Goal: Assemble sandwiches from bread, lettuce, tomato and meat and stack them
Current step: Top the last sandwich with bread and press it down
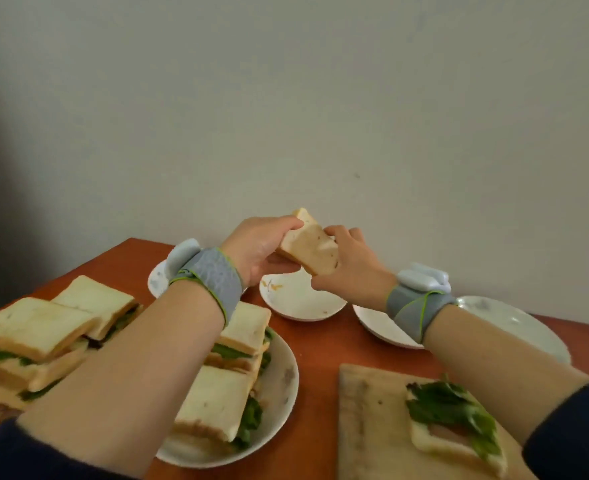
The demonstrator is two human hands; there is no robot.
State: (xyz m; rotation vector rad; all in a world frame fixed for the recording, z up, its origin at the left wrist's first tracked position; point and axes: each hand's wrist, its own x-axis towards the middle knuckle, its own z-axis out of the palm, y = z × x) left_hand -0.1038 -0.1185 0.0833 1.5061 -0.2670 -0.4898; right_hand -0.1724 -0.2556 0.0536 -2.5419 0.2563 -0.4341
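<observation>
My left hand (258, 245) and my right hand (350, 268) both grip a small stack of white bread slices (308, 245), held in the air over a small white bowl (300, 301) at the back of the table. On the wooden cutting board (365, 420) at the front right lies an open sandwich base (455, 429): a bread slice topped with meat and green lettuce. Finished sandwiches are stacked on a white plate (281, 389) in the middle, with the sandwich stack (227, 379) partly hidden by my left forearm.
More finished sandwiches (43, 334) are piled at the left edge. Bare white plates stand at the back: one (376, 323) under my right wrist, a larger one (514, 323) to the right, another (156, 280) behind my left wrist. A grey wall rises behind the table.
</observation>
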